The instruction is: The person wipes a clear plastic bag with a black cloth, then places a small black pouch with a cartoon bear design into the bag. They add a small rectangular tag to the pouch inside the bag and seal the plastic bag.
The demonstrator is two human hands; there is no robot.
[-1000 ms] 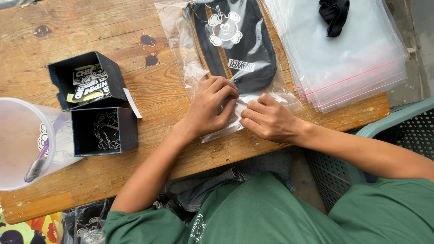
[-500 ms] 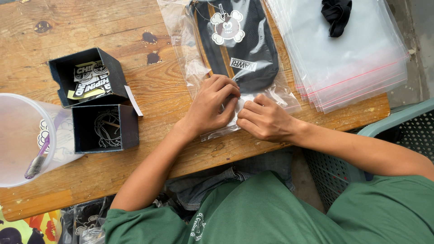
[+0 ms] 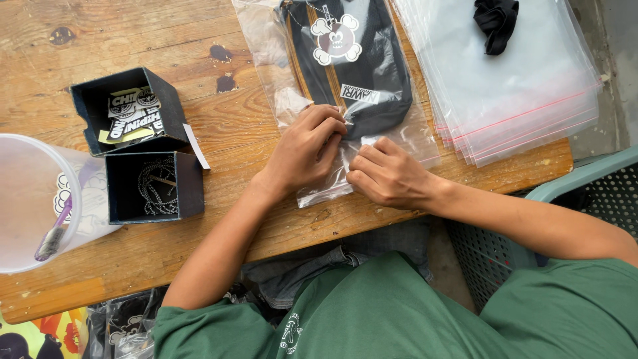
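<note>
A clear plastic bag (image 3: 279,60) lies on the wooden table (image 3: 133,33) with a folded black garment (image 3: 372,73) inside; the garment carries a white cartoon patch and a small label. My left hand (image 3: 306,149) presses and pinches the bag's near end. My right hand (image 3: 389,174) sits beside it, fingers curled on the same near edge of the bag. Both hands touch each other over the plastic.
A stack of clear zip bags (image 3: 518,93) with red strips lies at the right, a black cloth piece (image 3: 495,23) on top. Two open black boxes hold stickers (image 3: 129,113) and a chain (image 3: 156,186). A translucent tub (image 3: 33,206) stands left. A green chair (image 3: 571,193) is right.
The hands stay on the bag's near end; fingers have shifted slightly along the edge. The view moved a little.
</note>
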